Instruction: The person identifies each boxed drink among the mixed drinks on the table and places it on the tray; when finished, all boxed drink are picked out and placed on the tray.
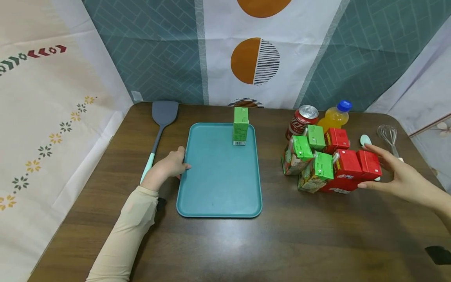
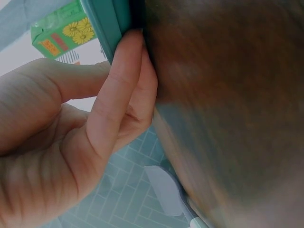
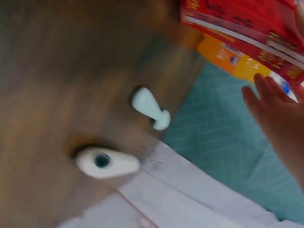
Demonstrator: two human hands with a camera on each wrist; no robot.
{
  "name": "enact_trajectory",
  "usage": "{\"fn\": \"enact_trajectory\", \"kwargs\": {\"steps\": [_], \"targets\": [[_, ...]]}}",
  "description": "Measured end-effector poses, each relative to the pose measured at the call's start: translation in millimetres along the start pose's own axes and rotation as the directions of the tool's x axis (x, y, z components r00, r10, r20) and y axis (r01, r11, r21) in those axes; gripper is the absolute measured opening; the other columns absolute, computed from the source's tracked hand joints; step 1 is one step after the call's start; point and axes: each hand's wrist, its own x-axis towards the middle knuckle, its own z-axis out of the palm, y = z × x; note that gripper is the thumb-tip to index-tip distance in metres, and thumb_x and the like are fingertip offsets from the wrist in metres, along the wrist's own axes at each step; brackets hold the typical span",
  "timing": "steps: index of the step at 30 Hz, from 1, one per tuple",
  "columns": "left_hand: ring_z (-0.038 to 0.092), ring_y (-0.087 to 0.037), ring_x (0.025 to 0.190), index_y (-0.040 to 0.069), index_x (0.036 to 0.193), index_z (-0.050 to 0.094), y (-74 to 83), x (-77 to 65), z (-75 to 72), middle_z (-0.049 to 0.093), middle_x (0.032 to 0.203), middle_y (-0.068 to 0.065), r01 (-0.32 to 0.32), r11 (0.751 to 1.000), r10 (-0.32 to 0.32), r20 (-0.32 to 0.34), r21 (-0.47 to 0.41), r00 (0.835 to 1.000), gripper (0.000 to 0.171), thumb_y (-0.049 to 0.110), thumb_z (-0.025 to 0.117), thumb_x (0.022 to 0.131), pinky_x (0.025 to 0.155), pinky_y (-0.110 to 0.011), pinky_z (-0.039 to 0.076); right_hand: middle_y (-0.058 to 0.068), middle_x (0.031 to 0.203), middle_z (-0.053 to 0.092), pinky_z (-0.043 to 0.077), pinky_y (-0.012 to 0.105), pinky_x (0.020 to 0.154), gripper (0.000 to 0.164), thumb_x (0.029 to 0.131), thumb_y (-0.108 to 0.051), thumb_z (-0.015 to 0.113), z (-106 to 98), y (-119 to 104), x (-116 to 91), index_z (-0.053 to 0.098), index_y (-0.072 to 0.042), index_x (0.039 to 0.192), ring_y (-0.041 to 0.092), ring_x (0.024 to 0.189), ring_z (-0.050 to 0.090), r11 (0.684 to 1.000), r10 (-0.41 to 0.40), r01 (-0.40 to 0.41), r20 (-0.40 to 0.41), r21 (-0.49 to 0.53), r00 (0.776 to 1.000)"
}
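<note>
On the left, my left hand (image 1: 170,164) pinches the left rim of a teal tray (image 1: 220,180), and the left wrist view shows the thumb and fingers (image 2: 116,90) at its edge. A green drink carton (image 1: 240,127) stands at the tray's far right corner. At the right, my right hand (image 1: 403,178) has its thumb and fingers spread beside the rightmost red drink carton (image 1: 369,164). Its fingers look extended in the right wrist view, beside a red carton (image 3: 251,28); contact is unclear. Other red cartons (image 1: 347,166) and green cartons (image 1: 322,168) stand grouped there.
Behind the cartons stand a red soda can (image 1: 299,121) and an orange drink bottle (image 1: 334,117) with a blue cap. A whisk (image 1: 389,137) and a small pale utensil (image 1: 365,140) lie farther right. A grey spatula (image 1: 163,113) lies left of the tray.
</note>
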Motion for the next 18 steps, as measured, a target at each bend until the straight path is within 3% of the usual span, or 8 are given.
{"fn": "enact_trajectory", "kwargs": {"steps": [2, 6, 14, 18], "targets": [[0.064, -0.025, 0.066, -0.012, 0.125, 0.027, 0.6, -0.6, 0.9, 0.055, 0.103, -0.032, 0.0, 1.0, 0.0, 0.002, -0.008, 1.0, 0.044, 0.009, 0.052, 0.095, 0.062, -0.033, 0.052, -0.026, 0.118, 0.045, 0.042, 0.005, 0.073, 0.101, 0.064, 0.003, 0.082, 3, 6, -1, 0.025, -0.013, 0.146, -0.016, 0.101, 0.045, 0.996, 0.003, -0.005, 0.017, 0.088, 1.0], [0.064, -0.025, 0.065, -0.012, 0.125, 0.027, 2.3, -0.7, 2.6, 0.055, 0.102, -0.031, -0.007, 1.0, 0.007, 0.005, -0.012, 1.0, 0.044, 0.009, 0.052, 0.095, 0.062, -0.033, 0.051, -0.023, 0.115, 0.045, 0.049, 0.013, 0.063, 0.087, 0.068, 0.007, 0.077, 6, 12, -4, 0.03, -0.009, 0.14, -0.013, 0.094, 0.048, 0.989, 0.015, -0.016, 0.01, 0.147, 1.0], [0.064, -0.025, 0.065, -0.01, 0.122, 0.029, 5.1, 1.5, 3.3, 0.056, 0.099, -0.029, -0.012, 1.0, 0.012, -0.008, 0.0, 1.0, 0.041, 0.009, 0.052, 0.095, 0.062, -0.033, 0.051, -0.028, 0.107, 0.048, 0.046, 0.01, 0.061, 0.076, 0.07, 0.001, 0.079, 2, 8, -9, 0.04, -0.015, 0.132, -0.014, 0.088, 0.049, 0.99, 0.102, -0.093, -0.089, 0.104, 0.991], [0.064, -0.025, 0.065, -0.01, 0.122, 0.029, 7.2, 2.8, 3.1, 0.056, 0.099, -0.028, -0.01, 1.0, 0.01, -0.008, 0.005, 1.0, 0.041, 0.009, 0.053, 0.095, 0.062, -0.032, 0.051, -0.024, 0.106, 0.051, 0.045, 0.007, 0.063, 0.076, 0.068, 0.01, 0.077, -6, 4, -15, 0.044, -0.019, 0.13, -0.014, 0.087, 0.05, 0.983, 0.127, -0.1, -0.178, 0.154, 0.976]]}}
